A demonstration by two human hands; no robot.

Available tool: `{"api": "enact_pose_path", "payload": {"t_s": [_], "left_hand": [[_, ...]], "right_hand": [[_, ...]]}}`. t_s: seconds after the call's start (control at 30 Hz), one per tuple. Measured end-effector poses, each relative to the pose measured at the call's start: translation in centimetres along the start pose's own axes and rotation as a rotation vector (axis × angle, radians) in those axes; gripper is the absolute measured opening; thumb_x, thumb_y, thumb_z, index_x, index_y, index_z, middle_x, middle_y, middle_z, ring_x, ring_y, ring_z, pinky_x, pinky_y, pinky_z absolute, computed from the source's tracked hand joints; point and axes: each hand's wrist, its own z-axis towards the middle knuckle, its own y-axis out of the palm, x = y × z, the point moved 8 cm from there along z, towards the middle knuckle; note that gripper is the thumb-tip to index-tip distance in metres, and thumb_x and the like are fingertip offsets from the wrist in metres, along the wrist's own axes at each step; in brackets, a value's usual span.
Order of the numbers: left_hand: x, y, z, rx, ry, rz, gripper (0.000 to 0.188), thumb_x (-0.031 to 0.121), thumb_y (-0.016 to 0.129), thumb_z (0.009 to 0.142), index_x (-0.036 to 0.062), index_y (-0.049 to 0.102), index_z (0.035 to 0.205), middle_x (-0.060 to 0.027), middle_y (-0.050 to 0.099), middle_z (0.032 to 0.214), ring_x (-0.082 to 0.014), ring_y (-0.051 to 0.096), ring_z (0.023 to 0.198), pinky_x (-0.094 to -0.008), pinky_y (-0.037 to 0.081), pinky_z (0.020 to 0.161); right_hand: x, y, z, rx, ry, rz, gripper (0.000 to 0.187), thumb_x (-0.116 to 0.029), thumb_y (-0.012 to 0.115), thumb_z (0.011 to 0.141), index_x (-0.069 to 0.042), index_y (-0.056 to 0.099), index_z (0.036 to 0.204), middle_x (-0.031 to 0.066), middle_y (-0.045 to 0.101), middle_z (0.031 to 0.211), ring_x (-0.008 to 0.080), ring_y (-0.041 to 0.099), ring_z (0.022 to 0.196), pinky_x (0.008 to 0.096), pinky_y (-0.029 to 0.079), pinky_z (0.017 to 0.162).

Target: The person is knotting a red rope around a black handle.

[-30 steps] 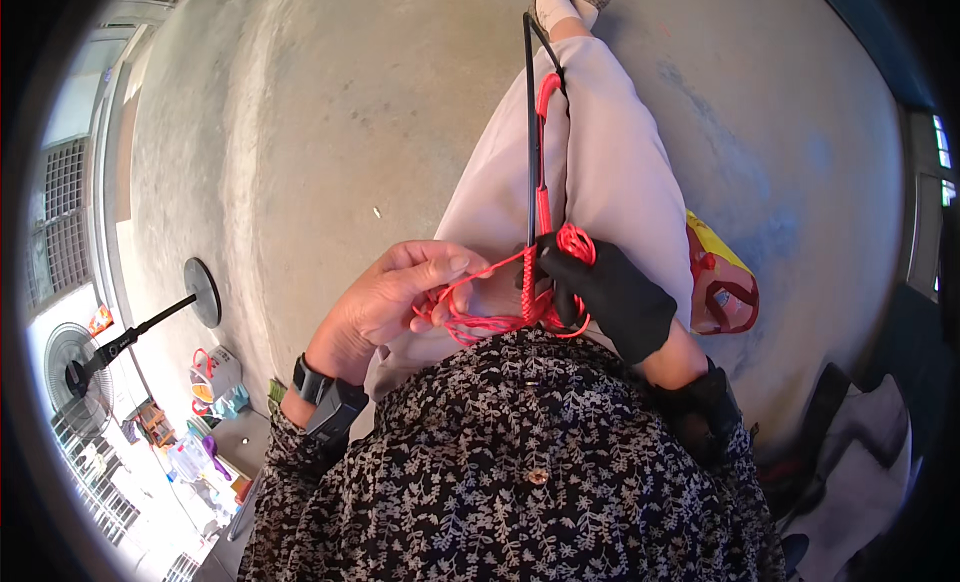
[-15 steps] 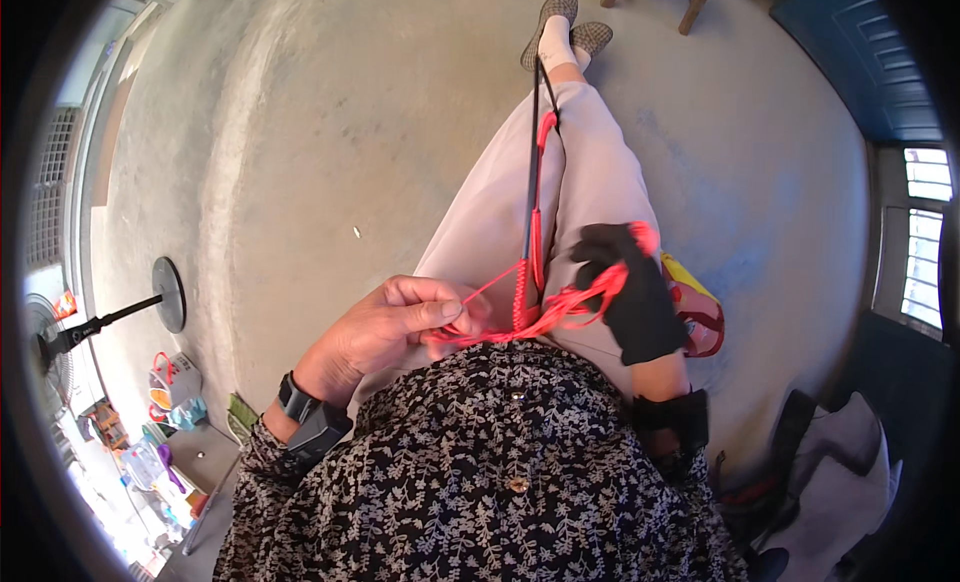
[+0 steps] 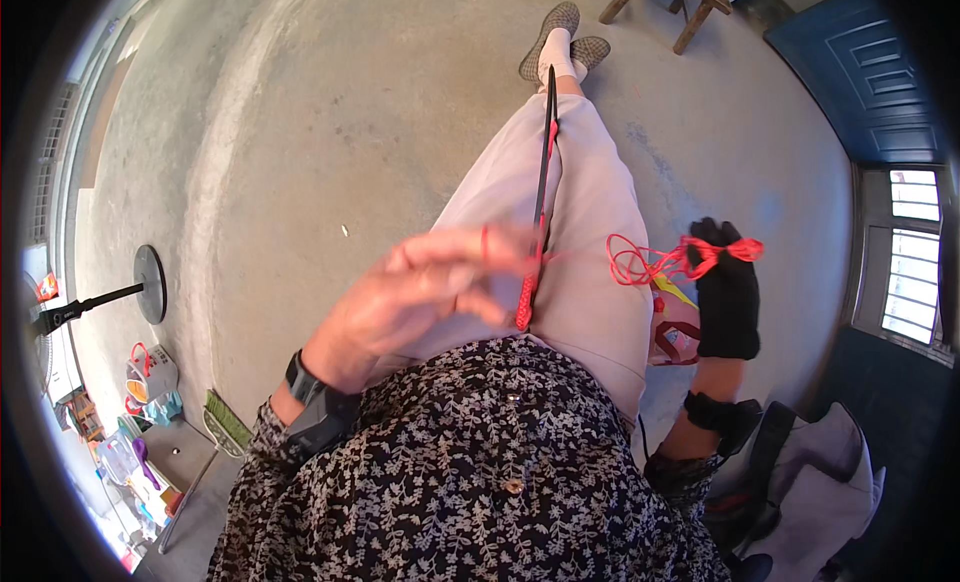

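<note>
A long dark strap or rod (image 3: 543, 182) runs up along my legs from my lap. Its near end is wound with red cord (image 3: 523, 307). Bare and smeared by motion, my left hand (image 3: 430, 287) is over this wound end, and a strand of the red cord crosses one finger. Whether its blurred fingers grip anything is unclear. Off to the right, my right hand (image 3: 725, 292), in a black glove, closes around a looped bundle of red cord (image 3: 640, 262). A faint strand stretches between the two hands.
My crossed legs (image 3: 490, 182) reach forward over the concrete floor. A red and yellow bag (image 3: 675, 332) lies by my right thigh. Wooden stool legs (image 3: 690, 27) stand at far right. At left are a round-based stand (image 3: 150, 284), a bucket (image 3: 150, 372) and a green-headed broom (image 3: 225, 422).
My right hand has moved right and outward with the red cord bundle, away from my lap. The left hand has shifted up and right over the wound end, leaving its earlier pinch pose.
</note>
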Motion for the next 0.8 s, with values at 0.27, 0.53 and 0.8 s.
{"api": "enact_pose_path", "payload": {"t_s": [0.27,0.53,0.8], "left_hand": [[-4.4,-4.6,3.2,0.22,-0.158,0.553,0.027,0.006,0.051,0.095,0.0024,0.057,0.121,-0.0066,0.063,0.112,-0.0135,0.062,0.099,-0.0248,0.052,0.078],[-4.0,-4.4,3.5,0.255,0.027,1.176,0.023,0.003,0.059,0.091,0.0028,0.062,0.114,-0.0003,0.065,0.091,-0.0089,0.061,0.083,-0.0247,0.052,0.067],[1.1,-6.0,0.8,0.492,-0.01,0.433,0.021,0.024,0.056,0.096,0.0063,0.06,0.108,-0.0024,0.064,0.081,-0.0069,0.059,0.066,-0.0197,0.048,0.053]], "right_hand": [[4.3,9.7,-1.2,-0.208,-0.303,-1.18,0.028,-0.011,0.074,0.074,-0.004,0.065,0.099,0.01,0.062,0.089,0.021,0.061,0.078,0.0318,0.048,0.066],[10.9,11.0,-2.7,-0.358,0.074,-0.412,0.042,-0.01,0.062,0.089,-0.005,0.048,0.129,0.0092,0.063,0.091,0.0172,0.061,0.087,0.0309,0.051,0.079],[7.2,8.2,-1.2,-0.157,0.14,-0.291,0.045,-0.012,0.058,0.094,-0.003,0.042,0.135,0.0105,0.064,0.11,0.0161,0.061,0.103,0.0291,0.05,0.084]]}}
